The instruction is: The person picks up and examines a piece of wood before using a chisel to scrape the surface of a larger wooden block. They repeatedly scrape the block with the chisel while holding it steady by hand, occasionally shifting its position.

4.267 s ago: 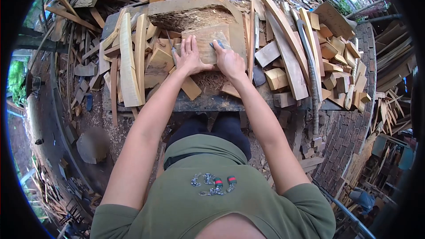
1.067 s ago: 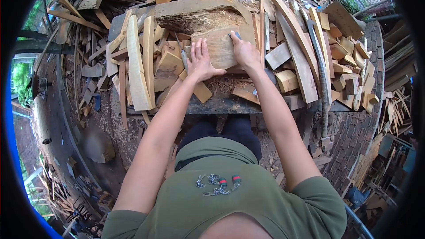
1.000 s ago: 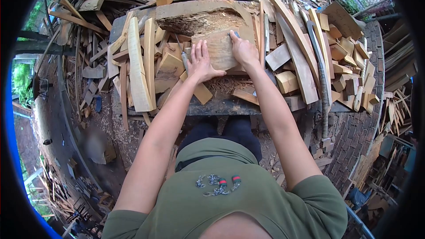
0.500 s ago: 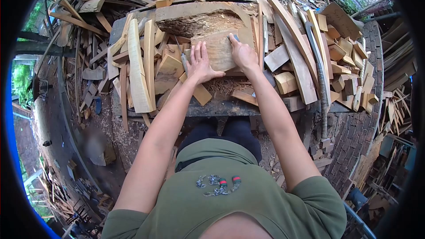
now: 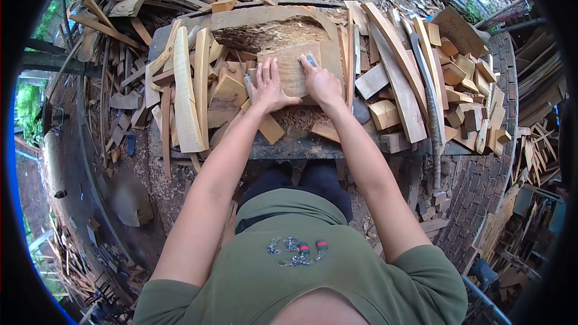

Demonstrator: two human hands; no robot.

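Right hand (image 5: pixel 319 82), clasping a blue pad (image 5: pixel 310 59), has slid back along the slab (image 5: pixel 290 67) beneath it; the flat, open left hand (image 5: pixel 269 87) pins it alongside.

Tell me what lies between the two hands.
In the head view, only a bare strip of the wood slab lies between the left hand, flat on it, and the right hand, which grips a blue pad.

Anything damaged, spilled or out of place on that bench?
The big slab behind the wood block has a ragged, torn-out hollow in its face. Shavings lie spilled below the left hand, flat on the block, and the right hand, pressing a blue pad. Offcuts are heaped loosely all round.
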